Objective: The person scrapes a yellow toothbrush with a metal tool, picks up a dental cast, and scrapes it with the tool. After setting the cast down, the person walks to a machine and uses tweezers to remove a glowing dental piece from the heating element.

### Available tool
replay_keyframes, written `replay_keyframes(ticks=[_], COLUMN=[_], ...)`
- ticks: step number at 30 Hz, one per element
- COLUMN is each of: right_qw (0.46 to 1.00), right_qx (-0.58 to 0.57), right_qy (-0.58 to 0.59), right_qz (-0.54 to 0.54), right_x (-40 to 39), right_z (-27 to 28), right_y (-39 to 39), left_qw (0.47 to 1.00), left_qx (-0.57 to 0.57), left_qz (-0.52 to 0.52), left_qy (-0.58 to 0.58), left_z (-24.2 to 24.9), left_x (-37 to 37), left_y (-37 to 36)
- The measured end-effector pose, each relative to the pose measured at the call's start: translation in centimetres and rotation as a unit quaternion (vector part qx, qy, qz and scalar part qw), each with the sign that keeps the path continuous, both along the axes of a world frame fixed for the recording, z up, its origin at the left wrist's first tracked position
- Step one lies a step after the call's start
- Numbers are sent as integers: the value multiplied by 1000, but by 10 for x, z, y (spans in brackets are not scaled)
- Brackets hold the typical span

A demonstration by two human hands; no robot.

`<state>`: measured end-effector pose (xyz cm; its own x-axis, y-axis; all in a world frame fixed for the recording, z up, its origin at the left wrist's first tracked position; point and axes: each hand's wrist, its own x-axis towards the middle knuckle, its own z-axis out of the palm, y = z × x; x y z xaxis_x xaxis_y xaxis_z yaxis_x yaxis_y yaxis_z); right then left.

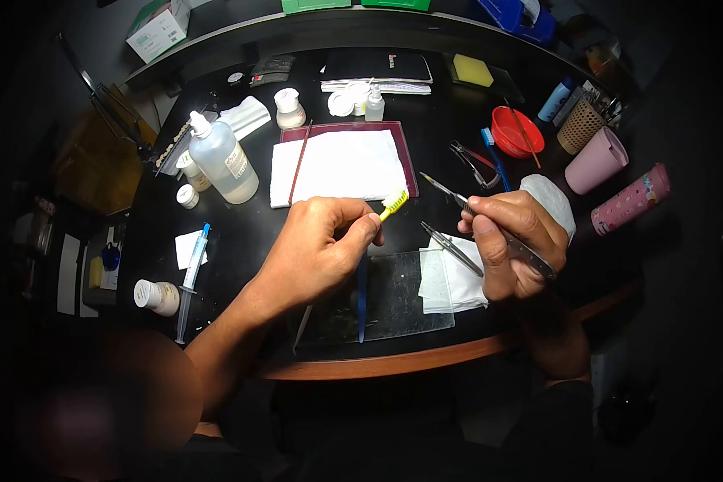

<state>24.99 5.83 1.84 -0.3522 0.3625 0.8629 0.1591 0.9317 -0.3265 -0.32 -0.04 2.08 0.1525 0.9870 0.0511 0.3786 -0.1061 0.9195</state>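
Observation:
My left hand (329, 237) pinches a small yellow stick with a ribbed white-and-yellow head (395, 199), held above the front edge of a white tissue pad (349, 165). To its right, my right hand (518, 241) grips a slim grey-handled tool with a pointed, brush-like tip (435, 183). That tip points toward the yellow stick's head, with a gap between them. Below and between the hands, tweezers (451, 247) rest by a folded tissue (458, 293). A glass plate (402, 309) lies under the hands, with a blue strip-like tool (362, 301) on it.
At left stand a squeeze bottle (229, 165), a syringe (191, 285) and small jars (157, 297). A brown stick (300, 161) lies on the pad. Toward the right are a red bowl (516, 132), a blue toothbrush (494, 157), a pink cup (596, 161) and a pink bottle (631, 199).

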Motion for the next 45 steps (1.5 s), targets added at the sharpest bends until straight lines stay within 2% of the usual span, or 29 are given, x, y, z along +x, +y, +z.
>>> replay_keyframes(ticks=[1, 5, 45], right_qw=[999, 997, 997], right_qx=[-33, 16, 18], right_qy=[3, -25, -46], right_qz=[17, 77, 62], right_x=[2, -2, -5], right_z=[1, 5, 3], right_y=[-3, -6, -3], left_qw=[1000, 999, 1000], left_qx=[-4, -22, -4], left_qz=[3, 4, 0], left_qy=[-8, -24, -4], left_z=[1, 0, 3], left_x=[0, -1, 1], left_y=[0, 1, 0])
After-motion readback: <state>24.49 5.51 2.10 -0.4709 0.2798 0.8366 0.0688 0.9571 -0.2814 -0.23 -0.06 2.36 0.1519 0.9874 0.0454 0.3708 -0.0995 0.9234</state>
